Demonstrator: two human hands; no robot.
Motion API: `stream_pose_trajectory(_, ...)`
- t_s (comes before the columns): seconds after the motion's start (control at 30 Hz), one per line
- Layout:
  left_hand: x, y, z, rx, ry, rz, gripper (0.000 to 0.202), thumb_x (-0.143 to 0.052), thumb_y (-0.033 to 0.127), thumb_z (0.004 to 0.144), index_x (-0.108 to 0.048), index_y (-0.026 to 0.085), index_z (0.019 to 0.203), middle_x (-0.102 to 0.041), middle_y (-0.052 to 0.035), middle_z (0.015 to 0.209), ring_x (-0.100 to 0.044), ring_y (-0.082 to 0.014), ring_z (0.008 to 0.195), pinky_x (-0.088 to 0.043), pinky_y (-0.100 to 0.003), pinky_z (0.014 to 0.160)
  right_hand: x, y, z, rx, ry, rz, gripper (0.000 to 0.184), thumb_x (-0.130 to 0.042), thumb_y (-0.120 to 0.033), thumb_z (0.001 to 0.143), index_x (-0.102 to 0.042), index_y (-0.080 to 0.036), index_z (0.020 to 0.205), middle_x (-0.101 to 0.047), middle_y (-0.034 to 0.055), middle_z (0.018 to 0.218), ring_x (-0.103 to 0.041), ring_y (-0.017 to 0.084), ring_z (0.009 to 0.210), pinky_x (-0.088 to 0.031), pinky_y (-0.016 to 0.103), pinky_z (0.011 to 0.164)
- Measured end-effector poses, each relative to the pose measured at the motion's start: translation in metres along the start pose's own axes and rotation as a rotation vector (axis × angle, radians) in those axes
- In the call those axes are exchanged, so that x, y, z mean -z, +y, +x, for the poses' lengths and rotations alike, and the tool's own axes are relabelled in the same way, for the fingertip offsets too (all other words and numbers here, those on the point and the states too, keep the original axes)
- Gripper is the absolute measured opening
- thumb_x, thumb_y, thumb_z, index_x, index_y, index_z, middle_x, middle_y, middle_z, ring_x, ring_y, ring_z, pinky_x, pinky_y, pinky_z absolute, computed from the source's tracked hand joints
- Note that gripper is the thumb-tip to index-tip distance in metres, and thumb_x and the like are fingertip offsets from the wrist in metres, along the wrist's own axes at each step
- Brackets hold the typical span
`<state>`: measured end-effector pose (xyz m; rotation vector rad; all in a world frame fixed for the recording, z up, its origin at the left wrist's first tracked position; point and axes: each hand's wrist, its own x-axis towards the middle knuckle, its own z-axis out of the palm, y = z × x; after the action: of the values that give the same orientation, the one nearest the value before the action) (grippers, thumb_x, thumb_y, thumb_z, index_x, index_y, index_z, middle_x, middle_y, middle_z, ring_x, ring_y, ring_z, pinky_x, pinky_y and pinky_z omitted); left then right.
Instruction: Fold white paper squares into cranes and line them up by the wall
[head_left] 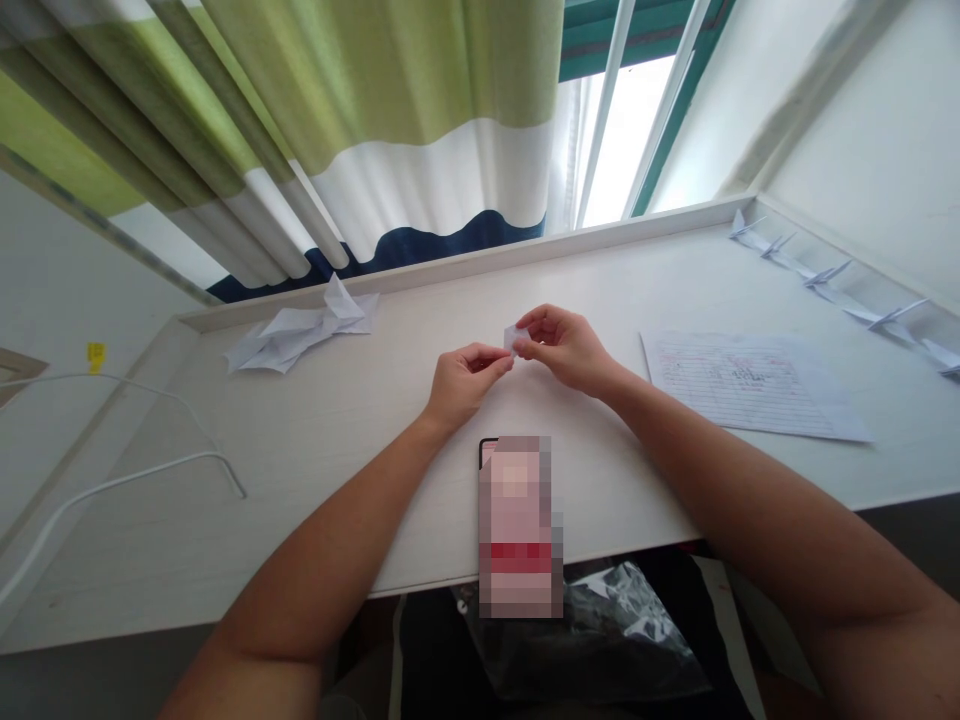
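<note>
A small folded piece of white paper [514, 338] is held between my two hands, just above the middle of the white desk. My left hand [466, 382] pinches its lower left corner with thumb and fingertips. On the other side my right hand [564, 346] grips the paper's right edge between thumb and bent fingers. The fingers cover part of the paper, so its full shape is hidden. Below the hands, near the front edge, lies a phone [517, 520], mostly blurred out by pixelation.
Loose white paper pieces [300, 325] lie at the back left. At right are written sheets [750, 380], and a row of folded paper shapes [829, 272] runs along the right edge. A white cable [150, 475] crosses the left side. Clear plastic [622, 630] covers my lap.
</note>
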<state>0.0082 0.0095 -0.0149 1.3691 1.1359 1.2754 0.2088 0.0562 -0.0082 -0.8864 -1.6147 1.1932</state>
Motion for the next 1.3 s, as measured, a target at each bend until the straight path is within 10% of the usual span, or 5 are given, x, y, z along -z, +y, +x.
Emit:
stream_pose_trajectory(0.6,-0.009,0.003,-0.002,0.05,-0.119,-0.013,0.056,-0.084,0.073,0.087,-0.069,0.019,0.089,-0.078,-0.0044,0.075,-0.072,-0.0163,0.065,-0.059,-0.033,0.069,-0.01,-0.008,-0.002,0.011,-0.004,0.166,0.049,-0.094,-0.063,0.08,-0.074,-0.023,0.099,-0.078,0.0029,0.086,-0.073,0.021,0.081,-0.063,0.042,0.079)
stream_pose_trajectory(0.87,0.009,-0.003,0.001,-0.376,0.02,0.688,0.028,-0.075,0.032,0.102,-0.069,0.027,0.129,-0.08,-0.0072,0.124,-0.069,-0.0275,0.123,-0.053,-0.049,0.113,0.005,0.006,0.002,-0.066,-0.109,-0.245,0.022,-0.083,-0.036,0.09,-0.075,-0.023,0.106,-0.074,0.0013,0.078,-0.065,0.02,0.074,-0.054,0.04,0.075)
stream_pose_trajectory(1.07,0.015,-0.009,0.006,-0.283,-0.166,0.917,0.027,-0.073,0.039,0.102,-0.083,0.027,0.124,-0.074,-0.0113,0.133,-0.058,-0.0335,0.129,-0.049,-0.054,0.118,0.007,0.013,-0.001,0.062,-0.169,-0.535,0.031,-0.078,-0.031,0.092,-0.079,-0.027,0.123,-0.076,0.0127,0.122,-0.065,0.036,0.123,-0.056,0.055,0.107)
stream_pose_trajectory(1.3,0.013,-0.004,0.004,-0.256,-0.157,0.911,0.015,-0.076,0.036,0.1,-0.085,0.027,0.109,-0.074,-0.011,0.13,-0.058,-0.0339,0.13,-0.048,-0.055,0.119,0.016,0.005,-0.002,0.151,-0.284,-0.681,0.019,-0.07,-0.038,0.098,-0.083,-0.027,0.105,-0.077,0.0126,0.12,-0.065,0.036,0.12,-0.049,0.058,0.113)
